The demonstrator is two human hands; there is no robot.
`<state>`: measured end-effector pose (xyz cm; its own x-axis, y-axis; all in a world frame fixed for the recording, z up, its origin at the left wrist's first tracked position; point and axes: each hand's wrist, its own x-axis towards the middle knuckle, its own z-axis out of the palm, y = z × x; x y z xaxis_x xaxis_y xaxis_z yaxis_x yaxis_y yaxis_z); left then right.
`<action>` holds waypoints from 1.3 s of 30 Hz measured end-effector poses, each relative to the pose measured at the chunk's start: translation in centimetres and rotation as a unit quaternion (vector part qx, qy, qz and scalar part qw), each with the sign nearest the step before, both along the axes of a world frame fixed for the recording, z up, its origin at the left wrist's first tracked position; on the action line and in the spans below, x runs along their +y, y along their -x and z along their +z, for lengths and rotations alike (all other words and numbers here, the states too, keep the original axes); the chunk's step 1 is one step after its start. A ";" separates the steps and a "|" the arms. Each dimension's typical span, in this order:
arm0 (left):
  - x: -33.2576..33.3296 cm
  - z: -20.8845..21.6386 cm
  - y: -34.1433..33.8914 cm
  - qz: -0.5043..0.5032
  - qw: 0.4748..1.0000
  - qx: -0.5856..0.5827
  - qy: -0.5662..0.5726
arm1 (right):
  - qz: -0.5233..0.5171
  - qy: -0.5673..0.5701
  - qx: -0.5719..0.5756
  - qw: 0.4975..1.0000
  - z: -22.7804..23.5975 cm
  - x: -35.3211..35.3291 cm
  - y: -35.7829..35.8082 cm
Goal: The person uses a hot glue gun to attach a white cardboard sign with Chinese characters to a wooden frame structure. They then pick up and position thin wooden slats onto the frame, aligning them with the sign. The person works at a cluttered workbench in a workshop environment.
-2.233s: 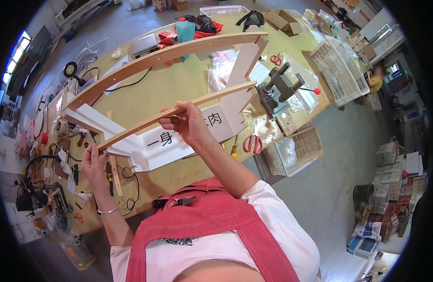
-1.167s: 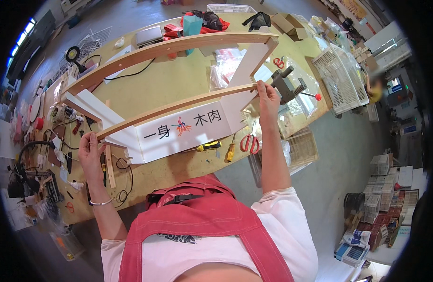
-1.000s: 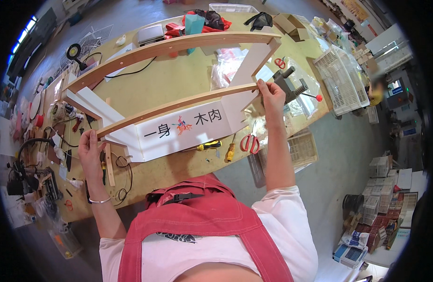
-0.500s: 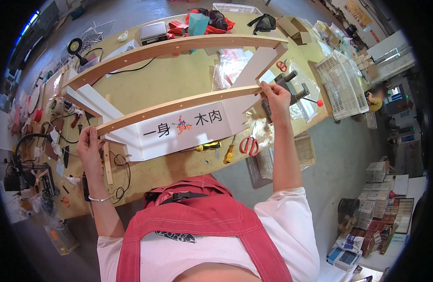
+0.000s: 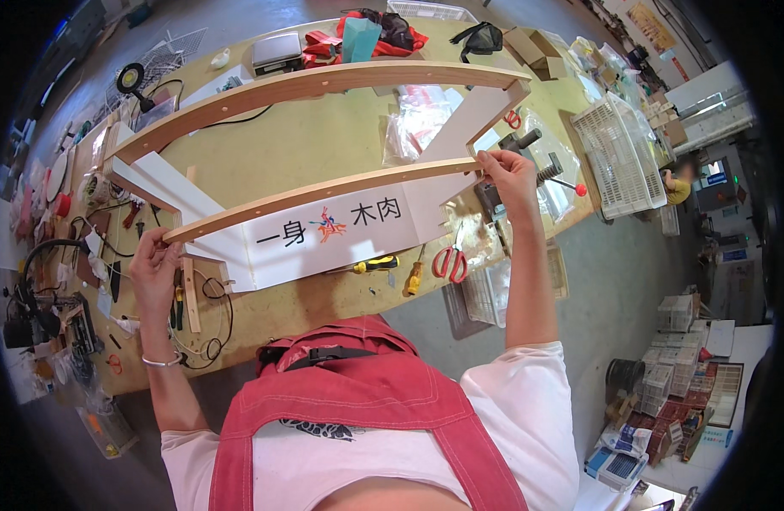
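Observation:
A long wooden strip [image 5: 332, 194], with small round marks along its top, spans the near side of a wood-and-white frame. Its left end is pinched in my left hand [image 5: 157, 264], thumb and fingers closed on it. At the strip's other end my right hand [image 5: 511, 179] pinches the wood. The far wooden rail [image 5: 324, 83] runs roughly parallel behind. White boards join the sides, and a white panel [image 5: 332, 238] with dark printed characters and a red-and-blue figure hangs below the near strip. Whether the frame touches the table I cannot tell.
Red-handled scissors [image 5: 450, 264], a yellow-black screwdriver [image 5: 376, 265] and a yellow-handled tool [image 5: 415, 278] lie near the table's front edge. A grey clamp-like tool [image 5: 524, 153] stands beside my right hand. Cables and tools crowd the left; a white basket [image 5: 617, 153] stands right.
My left hand and the frame's left end have shifted slightly left, while my right hand and the right end have moved a little right. Both hands keep their hold on the strip.

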<state>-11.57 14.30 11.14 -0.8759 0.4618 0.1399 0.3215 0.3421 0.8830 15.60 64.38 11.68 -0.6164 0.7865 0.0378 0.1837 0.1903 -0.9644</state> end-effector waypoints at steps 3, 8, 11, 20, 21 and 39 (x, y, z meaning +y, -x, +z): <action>0.5 0.4 -0.3 0.009 1.000 -0.016 -0.003 | -0.003 0.002 -0.003 1.000 0.5 0.0 0.2; -0.9 -0.9 0.2 -0.001 1.000 -0.015 0.003 | 0.017 -0.009 0.014 1.000 -0.6 0.1 -0.1; -0.6 -0.5 -0.1 0.027 0.999 -0.037 0.005 | 0.026 -0.020 0.005 0.999 -1.2 0.9 0.5; -2.2 -0.5 1.6 -0.014 1.000 -0.026 -0.008 | 0.013 -0.015 -0.007 1.000 -2.0 1.8 -0.8; -2.4 -0.6 1.5 -0.020 0.999 -0.025 -0.010 | 0.014 -0.019 -0.013 1.000 -2.0 1.9 -0.7; -1.6 -0.8 1.2 -0.018 0.997 0.063 0.030 | 0.036 0.037 -0.085 0.995 0.1 1.5 -0.6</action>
<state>-12.76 12.70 10.39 -0.8359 0.5036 0.2183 0.4411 0.3795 0.8133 16.24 65.92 11.81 -0.6635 0.7370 -0.1291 0.3344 0.1378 -0.9323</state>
